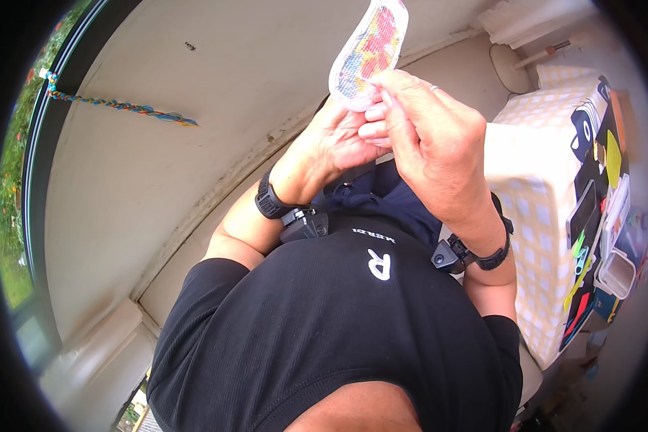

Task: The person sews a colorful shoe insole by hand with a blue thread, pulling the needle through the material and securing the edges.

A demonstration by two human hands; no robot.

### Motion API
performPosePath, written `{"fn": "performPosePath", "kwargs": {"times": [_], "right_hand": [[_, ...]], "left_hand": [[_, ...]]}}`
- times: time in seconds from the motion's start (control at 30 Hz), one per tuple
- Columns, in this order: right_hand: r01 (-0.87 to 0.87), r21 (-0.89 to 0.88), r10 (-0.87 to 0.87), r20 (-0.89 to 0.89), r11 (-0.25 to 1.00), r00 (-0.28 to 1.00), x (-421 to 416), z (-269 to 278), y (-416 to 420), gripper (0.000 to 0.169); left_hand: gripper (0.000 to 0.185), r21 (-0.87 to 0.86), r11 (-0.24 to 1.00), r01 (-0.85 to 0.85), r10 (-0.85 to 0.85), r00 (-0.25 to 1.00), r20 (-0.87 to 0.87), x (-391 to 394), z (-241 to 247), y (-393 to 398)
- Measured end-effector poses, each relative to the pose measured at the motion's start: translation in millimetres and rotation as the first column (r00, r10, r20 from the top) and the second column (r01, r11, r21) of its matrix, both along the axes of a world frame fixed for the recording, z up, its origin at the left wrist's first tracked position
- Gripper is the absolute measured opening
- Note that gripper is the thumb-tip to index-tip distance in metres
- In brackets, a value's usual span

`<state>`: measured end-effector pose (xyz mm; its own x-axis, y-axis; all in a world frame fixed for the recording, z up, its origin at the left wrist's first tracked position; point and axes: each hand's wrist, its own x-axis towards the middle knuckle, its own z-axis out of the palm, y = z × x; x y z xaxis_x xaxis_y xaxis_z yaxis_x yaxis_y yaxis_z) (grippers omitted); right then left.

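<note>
A curved, insole-shaped piece of fabric (368,54), with a multicoloured stitched pattern and a white border, is held up at the top centre. My left hand (340,135) is under its lower end, palm up, and supports it; part of its fingers is hidden behind the piece and the other hand. My right hand (432,129) pinches with thumb and forefinger at the lower right edge of the piece. Whether a needle or thread is between those fingertips cannot be told. Both wrists wear black straps with small dark devices.
To the right stands a table with a checked cloth (529,216), bearing a smartphone (581,212), a plastic container (615,274) and coloured strips. A fan-like round object (510,69) is behind it. A braided multicoloured cord (124,106) stretches from the window frame at left.
</note>
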<state>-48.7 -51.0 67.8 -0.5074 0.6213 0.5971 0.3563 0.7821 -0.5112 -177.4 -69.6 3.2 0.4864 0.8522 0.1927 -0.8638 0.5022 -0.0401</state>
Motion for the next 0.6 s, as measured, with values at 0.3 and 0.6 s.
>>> {"fn": "performPosePath", "kwargs": {"times": [0.3,0.6], "right_hand": [[-0.089,-0.207,0.064,-0.124,0.974,0.990,2,-1,-1,0.013],[-0.195,-0.686,0.044,-0.232,0.701,0.972,15,-8,2,0.009]], "left_hand": [[0.019,-0.094,0.983,-0.160,0.141,0.973,-0.180,1,2,14],[0.032,0.263,0.768,-0.584,0.528,0.344,-0.776,12,15,17]]}}
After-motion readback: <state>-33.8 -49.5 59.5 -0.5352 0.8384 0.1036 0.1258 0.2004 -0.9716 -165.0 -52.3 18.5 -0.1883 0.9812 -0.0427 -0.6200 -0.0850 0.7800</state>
